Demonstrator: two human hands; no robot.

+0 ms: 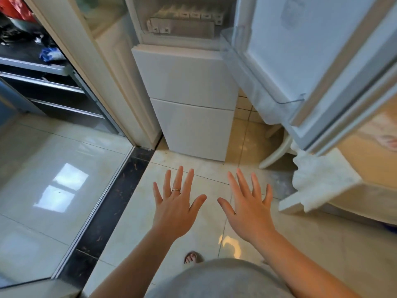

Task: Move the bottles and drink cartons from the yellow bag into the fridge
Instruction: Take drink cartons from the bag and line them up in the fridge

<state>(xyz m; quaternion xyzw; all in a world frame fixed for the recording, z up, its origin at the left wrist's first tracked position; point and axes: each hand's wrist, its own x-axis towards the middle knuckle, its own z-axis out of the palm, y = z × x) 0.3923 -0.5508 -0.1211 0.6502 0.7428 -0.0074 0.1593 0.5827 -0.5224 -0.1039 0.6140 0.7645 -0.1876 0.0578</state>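
- The fridge [182, 76] is white and stands upright. Its two lower fronts, one above the other, are both closed.
- Its upper door [279, 50] is swung wide open to the right, with the white inner lining facing the camera. Clear plastic door shelves [233, 37] are fixed to this lining.
- In the open upper compartment, pale drink cartons [189, 16] stand upright in a tight row, tops showing. Two more cartons [160, 29] sit just in front, at the left.
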